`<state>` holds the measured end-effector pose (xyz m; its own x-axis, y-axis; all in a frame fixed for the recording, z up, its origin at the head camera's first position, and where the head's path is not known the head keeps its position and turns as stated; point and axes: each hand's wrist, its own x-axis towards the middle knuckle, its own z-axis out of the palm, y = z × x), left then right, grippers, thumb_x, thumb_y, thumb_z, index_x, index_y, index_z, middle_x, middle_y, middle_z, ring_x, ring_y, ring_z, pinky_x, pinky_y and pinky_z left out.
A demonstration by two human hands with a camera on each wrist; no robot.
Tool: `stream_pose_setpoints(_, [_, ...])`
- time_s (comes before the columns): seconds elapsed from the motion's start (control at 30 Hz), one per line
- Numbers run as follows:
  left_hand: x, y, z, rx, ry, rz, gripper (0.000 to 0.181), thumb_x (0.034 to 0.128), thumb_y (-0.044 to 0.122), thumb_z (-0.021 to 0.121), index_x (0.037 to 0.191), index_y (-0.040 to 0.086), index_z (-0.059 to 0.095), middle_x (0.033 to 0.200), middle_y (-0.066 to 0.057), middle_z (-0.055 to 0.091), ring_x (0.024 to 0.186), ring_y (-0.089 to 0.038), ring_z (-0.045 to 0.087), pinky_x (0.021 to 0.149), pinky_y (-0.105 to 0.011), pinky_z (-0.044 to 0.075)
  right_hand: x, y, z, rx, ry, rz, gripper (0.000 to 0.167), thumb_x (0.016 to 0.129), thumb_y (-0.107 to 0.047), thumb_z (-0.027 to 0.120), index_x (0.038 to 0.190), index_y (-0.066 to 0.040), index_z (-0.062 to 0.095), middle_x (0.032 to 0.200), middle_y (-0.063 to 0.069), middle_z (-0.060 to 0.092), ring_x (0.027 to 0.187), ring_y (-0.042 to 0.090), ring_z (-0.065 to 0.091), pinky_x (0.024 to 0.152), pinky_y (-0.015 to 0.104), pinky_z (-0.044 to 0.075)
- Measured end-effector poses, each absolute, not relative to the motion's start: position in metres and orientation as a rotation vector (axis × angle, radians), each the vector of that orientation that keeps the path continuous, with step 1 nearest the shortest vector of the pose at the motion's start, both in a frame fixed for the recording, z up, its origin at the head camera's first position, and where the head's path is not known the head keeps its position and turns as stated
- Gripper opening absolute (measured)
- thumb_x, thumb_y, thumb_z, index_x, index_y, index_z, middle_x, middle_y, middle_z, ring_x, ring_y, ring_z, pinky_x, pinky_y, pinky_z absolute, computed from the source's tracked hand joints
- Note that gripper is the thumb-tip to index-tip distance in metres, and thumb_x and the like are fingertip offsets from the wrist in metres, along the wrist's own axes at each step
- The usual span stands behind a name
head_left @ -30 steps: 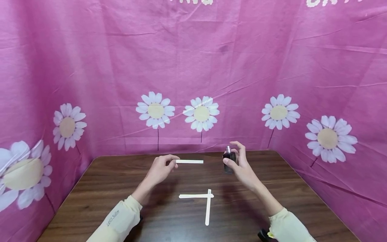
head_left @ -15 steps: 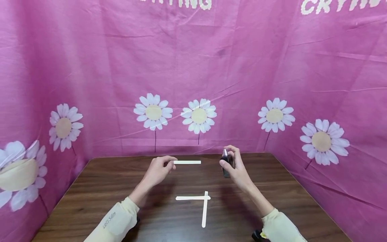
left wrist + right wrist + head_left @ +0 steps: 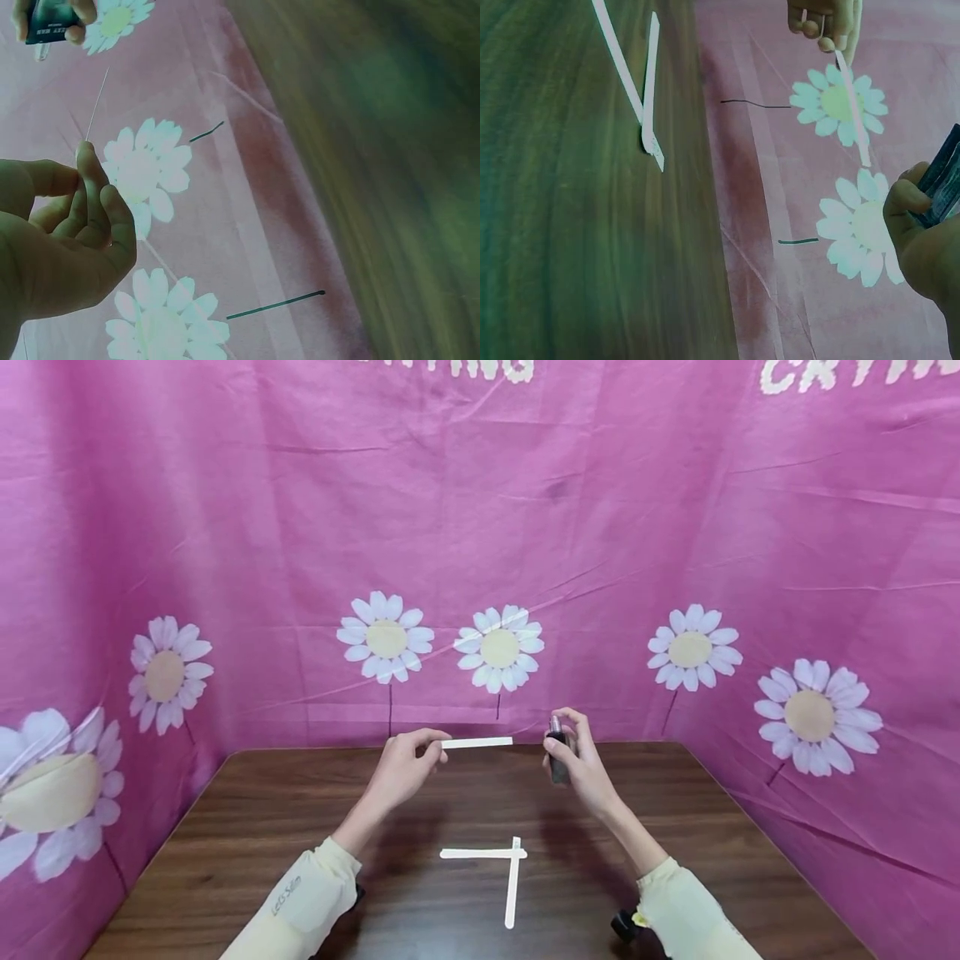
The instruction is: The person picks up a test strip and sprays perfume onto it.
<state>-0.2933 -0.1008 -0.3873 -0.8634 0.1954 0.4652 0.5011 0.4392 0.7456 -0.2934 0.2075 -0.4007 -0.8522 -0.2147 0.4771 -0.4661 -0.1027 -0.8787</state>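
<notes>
Between thumb and fingers, my left hand [image 3: 400,770] pinches one end of a white paper strip [image 3: 477,743] above the far part of the table. The strip points right and looks edge-on in the left wrist view [image 3: 97,101]. My right hand [image 3: 591,772] grips a dark glass perfume bottle [image 3: 558,763], uncapped, with its silver spray nozzle [image 3: 555,725] up. A raised index finger curls near the nozzle's top; whether it touches is unclear. A gap separates the bottle from the strip's free end. Pale lettering marks the bottle [image 3: 52,26] in the left wrist view.
Two more white strips lie crossed on the brown wooden table [image 3: 300,810], one sideways [image 3: 472,853] and one lengthwise [image 3: 512,893]. Beside the right sleeve is a small black object [image 3: 622,927]. A pink curtain [image 3: 480,527] with printed daisies encloses the table's back and sides.
The left hand has lifted the strip a little, and it now slants slightly up to the right. The bottle has come closer to the strip and turned narrower to the head view.
</notes>
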Motion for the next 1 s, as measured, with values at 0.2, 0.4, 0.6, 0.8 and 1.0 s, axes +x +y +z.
stream_pose_setpoints(0.2, [-0.297, -0.101, -0.379, -0.569, -2.36, -1.416, 0.023, 0.0989, 0.006, 0.058, 0.113, 0.008, 0.076, 0.079, -0.001, 0.071, 0.066, -0.023, 0.065, 0.055, -0.029, 0.047, -0.305, 0.2, -0.398, 0.948, -1.787, 2.309, 0.036, 0.107, -0.022, 0.046, 0.14, -0.019, 0.031, 0.105, 0.017, 0.048, 0.065, 0.015, 0.053, 0.045, 0.025, 0.034])
stream_pose_setpoints(0.4, [-0.307, -0.093, -0.375, -0.574, -2.31, -1.471, 0.023, 0.0987, 0.006, 0.058, 0.114, 0.006, 0.075, 0.08, -0.004, 0.072, 0.066, -0.022, 0.065, 0.056, -0.028, 0.049, -0.313, 0.193, -0.395, 1.107, -1.652, 2.465, 0.029, 0.11, -0.022, 0.03, 0.139, -0.021, 0.029, 0.105, 0.013, 0.048, 0.064, 0.013, 0.049, 0.045, 0.028, 0.024])
stream_pose_setpoints(0.6, [-0.313, -0.086, -0.374, -0.591, -2.252, -1.487, 0.023, 0.0977, 0.004, 0.057, 0.112, 0.003, 0.075, 0.08, -0.012, 0.072, 0.061, -0.016, 0.062, 0.054, -0.029, 0.049, -0.322, 0.19, -0.401, 1.172, -1.556, 2.643, 0.031, 0.111, -0.026, 0.026, 0.141, -0.022, 0.029, 0.106, 0.014, 0.049, 0.065, 0.013, 0.049, 0.047, 0.025, 0.026])
stream_pose_setpoints(0.8, [-0.315, -0.087, -0.378, -0.521, -2.25, -1.486, 0.023, 0.098, 0.005, 0.057, 0.111, 0.006, 0.076, 0.074, 0.001, 0.069, 0.06, -0.016, 0.062, 0.053, -0.028, 0.048, -0.333, 0.191, -0.411, 1.16, -1.463, 2.776, 0.032, 0.11, -0.03, 0.028, 0.141, -0.021, 0.031, 0.105, 0.016, 0.052, 0.064, 0.014, 0.048, 0.046, 0.026, 0.025])
stream_pose_setpoints(1.0, [-0.316, -0.088, -0.381, -0.497, -2.248, -1.468, 0.022, 0.0978, 0.006, 0.058, 0.111, 0.007, 0.076, 0.076, -0.004, 0.071, 0.059, -0.015, 0.061, 0.052, -0.029, 0.048, -0.343, 0.19, -0.421, 1.186, -1.552, 2.748, 0.031, 0.111, -0.03, 0.026, 0.14, -0.021, 0.03, 0.106, 0.016, 0.052, 0.064, 0.014, 0.048, 0.046, 0.027, 0.026])
